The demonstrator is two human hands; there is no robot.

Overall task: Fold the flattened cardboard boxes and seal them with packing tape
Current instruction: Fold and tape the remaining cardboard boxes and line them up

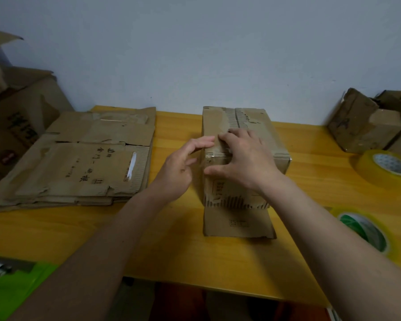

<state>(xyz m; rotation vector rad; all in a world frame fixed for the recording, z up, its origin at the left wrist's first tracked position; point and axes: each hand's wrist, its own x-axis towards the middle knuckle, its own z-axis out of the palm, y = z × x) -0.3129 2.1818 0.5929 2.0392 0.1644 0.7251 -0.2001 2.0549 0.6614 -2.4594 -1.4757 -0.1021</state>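
A folded brown cardboard box point(248, 119) stands in the middle of the yellow table point(171, 239), with one flap lying flat toward me. My right hand point(243, 158) lies on the box's near top edge, fingers spread over the top and thumb against the front face. My left hand point(183, 165) sits at the box's left side with straight fingertips touching the top edge. A stack of flattened cardboard boxes point(86, 156) lies to the left. Two rolls of packing tape sit on the right, one yellowish point(384, 167) and one with a green core point(361, 228).
Large open cardboard boxes point(16, 117) stand at the far left beside the table. A worn, folded box point(370, 126) sits at the back right corner. A green object point(16, 293) shows at the lower left. The wall runs right behind the table.
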